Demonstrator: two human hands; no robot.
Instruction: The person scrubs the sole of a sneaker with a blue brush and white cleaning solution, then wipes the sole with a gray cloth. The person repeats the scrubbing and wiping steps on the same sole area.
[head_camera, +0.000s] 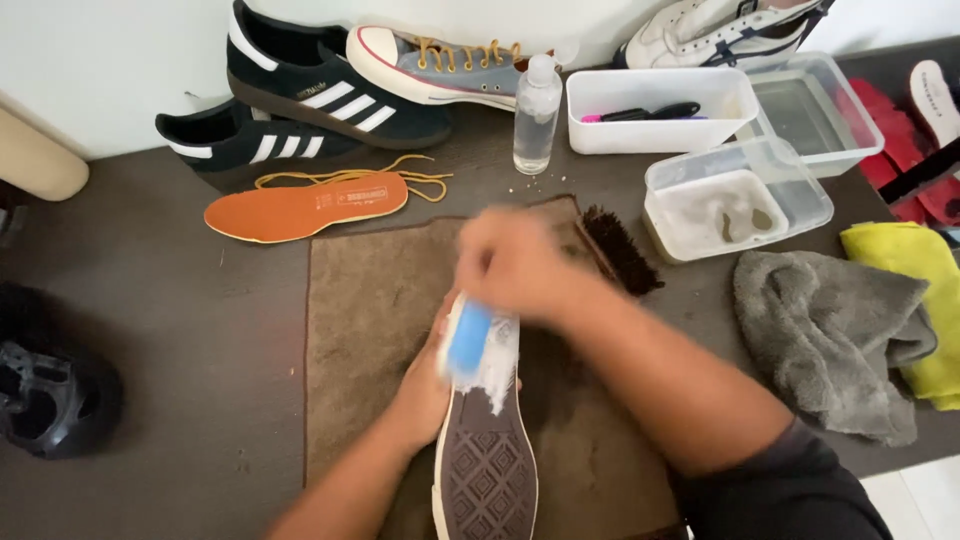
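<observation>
A sneaker (486, 470) lies sole-up on a brown towel (370, 300) on the counter (180, 330). The left hand (425, 390) has its grip clamped on its side; the blurred right hand (515, 262) grips a blue brush (468, 340) against the foamy toe.

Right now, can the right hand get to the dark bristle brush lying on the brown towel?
Probably yes. The right hand is busy scrubbing the shoe, but the dark bristle brush lies just beside it on the brown towel, and nothing stands between them.
</observation>
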